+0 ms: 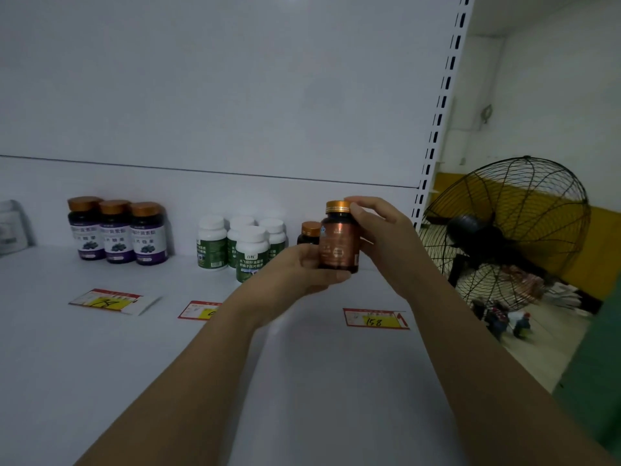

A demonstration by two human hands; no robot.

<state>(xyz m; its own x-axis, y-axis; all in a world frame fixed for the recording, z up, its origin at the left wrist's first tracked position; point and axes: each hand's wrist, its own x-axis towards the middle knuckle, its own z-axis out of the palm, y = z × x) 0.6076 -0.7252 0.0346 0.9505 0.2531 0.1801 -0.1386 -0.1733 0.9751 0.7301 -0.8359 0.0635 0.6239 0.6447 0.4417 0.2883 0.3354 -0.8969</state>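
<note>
copper bottle (338, 242) upright, between both hands

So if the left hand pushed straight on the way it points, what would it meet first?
Probably the dark bottle at the back, which stands just behind the copper bottle that the left hand grips. Depth is hard to judge from this view.

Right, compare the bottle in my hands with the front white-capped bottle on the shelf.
The held bottle has a gold cap; the front white-capped bottle has a white one. The held bottle is dark, copper-labelled; the white-capped one is white, green-labelled. The left hand and right hand grip the held bottle; the white-capped one stands on the shelf. Both are upright and capped.
</note>
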